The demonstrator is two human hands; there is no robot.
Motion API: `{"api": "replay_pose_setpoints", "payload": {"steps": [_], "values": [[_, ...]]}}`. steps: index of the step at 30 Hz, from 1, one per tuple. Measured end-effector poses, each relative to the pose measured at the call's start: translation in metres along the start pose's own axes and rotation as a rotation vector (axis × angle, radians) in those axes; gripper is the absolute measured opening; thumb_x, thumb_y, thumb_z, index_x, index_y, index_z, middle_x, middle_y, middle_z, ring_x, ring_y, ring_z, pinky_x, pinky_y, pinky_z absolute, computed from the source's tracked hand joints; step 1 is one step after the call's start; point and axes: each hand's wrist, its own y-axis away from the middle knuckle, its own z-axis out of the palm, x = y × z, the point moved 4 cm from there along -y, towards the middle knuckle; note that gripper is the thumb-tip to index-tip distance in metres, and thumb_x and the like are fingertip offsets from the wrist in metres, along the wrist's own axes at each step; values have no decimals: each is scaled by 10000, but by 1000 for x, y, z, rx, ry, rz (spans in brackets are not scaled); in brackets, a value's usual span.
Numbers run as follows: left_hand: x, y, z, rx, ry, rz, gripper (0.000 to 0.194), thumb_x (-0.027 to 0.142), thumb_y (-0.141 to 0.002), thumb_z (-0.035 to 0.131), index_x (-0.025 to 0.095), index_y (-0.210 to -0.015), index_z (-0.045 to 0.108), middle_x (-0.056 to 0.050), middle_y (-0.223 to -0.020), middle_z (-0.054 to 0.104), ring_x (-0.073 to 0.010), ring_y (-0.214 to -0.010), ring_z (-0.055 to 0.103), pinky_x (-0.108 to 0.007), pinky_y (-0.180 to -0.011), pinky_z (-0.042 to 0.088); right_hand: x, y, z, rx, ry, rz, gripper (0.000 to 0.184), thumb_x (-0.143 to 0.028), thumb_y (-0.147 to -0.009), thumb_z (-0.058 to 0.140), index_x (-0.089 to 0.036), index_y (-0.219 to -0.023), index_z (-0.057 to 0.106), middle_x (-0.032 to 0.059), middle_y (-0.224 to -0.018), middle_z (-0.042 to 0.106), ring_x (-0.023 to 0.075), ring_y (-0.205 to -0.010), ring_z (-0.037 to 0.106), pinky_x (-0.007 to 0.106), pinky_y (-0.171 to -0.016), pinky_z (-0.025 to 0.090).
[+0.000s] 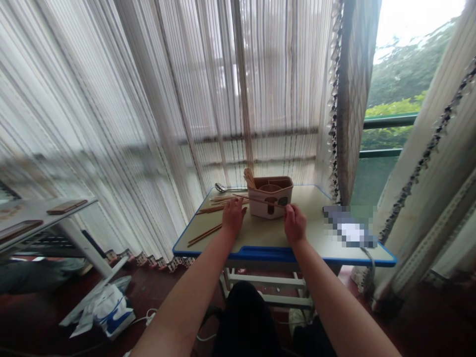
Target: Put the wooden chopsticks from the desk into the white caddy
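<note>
The right hand [295,224] pinches the end of a slim wooden chopstick [260,200] in a narrow grip, the stick lying across the front of a brown-and-white utensil caddy [269,206], while the left hand [234,216], open and palm down, hovers just left of the caddy, holding nothing visible. That chopstick looks light, stiff and smooth, apt to roll or slip, so a pinch near its middle would likely steady it best. Left of the caddy, more chopsticks [217,208] lie loose on the blue-edged desk [267,254], a steel spoon [223,188] rests beyond them, and sheer striped curtains [148,99] hang behind the caddy.
</note>
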Motion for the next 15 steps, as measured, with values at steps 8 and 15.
{"api": "replay_pose_setpoints", "payload": {"steps": [8, 15], "values": [[0, 1, -5, 89, 72, 68, 398, 325, -927, 371, 211, -1297, 463, -118, -1246, 506, -226, -1158, 453, -352, -988, 367, -4, 2, -1, -81, -202, 2, 320, -420, -859, 399, -221, -614, 455, -48, -491, 403, 122, -481, 405, 248, -501, 331], [12, 3, -9, 14, 99, 209, 374, 376, -932, 350, 203, -1192, 554, -99, -1213, 545, -219, -1143, 459, -369, -995, 361, -7, 2, -3, -19, -318, 28, 332, -427, -853, 427, -218, -597, 443, -54, -474, 398, 107, -452, 383, 246, -461, 311]]}}
